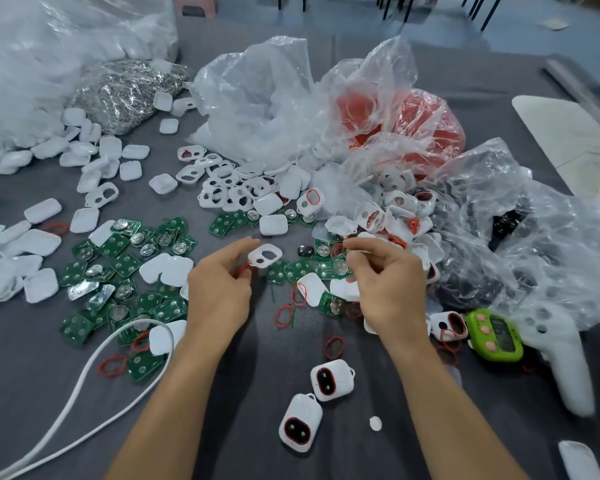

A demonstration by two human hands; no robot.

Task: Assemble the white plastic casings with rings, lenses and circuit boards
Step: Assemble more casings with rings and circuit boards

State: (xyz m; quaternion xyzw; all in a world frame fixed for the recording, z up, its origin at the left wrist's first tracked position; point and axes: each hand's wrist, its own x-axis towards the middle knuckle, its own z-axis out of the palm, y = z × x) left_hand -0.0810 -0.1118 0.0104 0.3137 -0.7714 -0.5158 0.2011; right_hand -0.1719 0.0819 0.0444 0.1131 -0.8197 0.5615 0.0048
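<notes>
Seen from above, two bare hands work over a grey table [257, 393] strewn with small parts; the left hand [219, 292] pinches a white casing [264, 255] between thumb and fingertips, and a thin red ring [244, 269] shows at the same fingers, just below the casing. The casing lies nearly flat with its hollowed face up; its long axis runs roughly left to right, tilted a little; the small round hole sits at the end nearest the gripping fingers and the large opening points away from them, toward the other hand.

The right hand [392, 289] hovers just across from the casing, apart from it, fingers curled with their tips down among green circuit boards [340, 265]; whether they hold one cannot be told.

Beyond both grips a heap of empty white shells [229, 188] spills from clear plastic bags [257, 98]; more green boards [125, 271] lie out past the left hand; loose red rings [284, 315] lie between the wrists. Nearer the person than the grips, two finished casings [332, 379] rest between the forearms, dark windows up, long axes running near to far. A green timer [496, 336] sits outside the right wrist; a white cable [84, 386] curves outside the left forearm.
</notes>
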